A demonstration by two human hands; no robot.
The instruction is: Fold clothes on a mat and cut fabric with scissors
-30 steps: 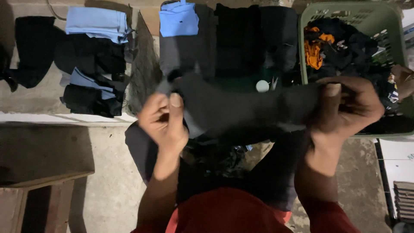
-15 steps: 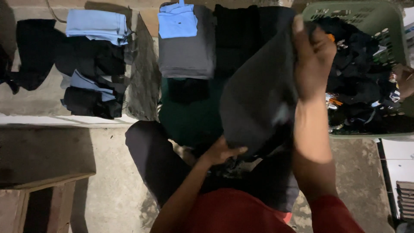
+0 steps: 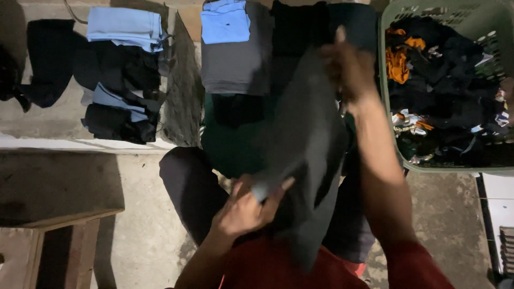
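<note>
Dim, flat light w/ heavy shadows; dark clothes lose detail; slight motion blur, grainy.

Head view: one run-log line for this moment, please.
left hand: grips dark garment low edge | right hand: lifts its top | green basket: at right, full

A: What colour was the garment (image 3: 310, 144) held up in the middle?

B: Dark grey, plain, with no pattern I could see.

A: And the folded pile behind it?

B: A bright blue shirt (image 3: 225, 21) lay on a mid-grey one (image 3: 233, 64), with a dark green piece (image 3: 230, 147) under those. To the left, a pale blue folded cloth (image 3: 124, 25) topped a stack of black and slate-blue pieces (image 3: 120, 101).

A: The laundry basket (image 3: 393, 16)?

B: Pale green plastic. Inside were mostly black clothes, plus one orange item (image 3: 397, 63) and a few small white and multicoloured scraps.

A: The sleeves?

B: Red, on both arms.
</note>
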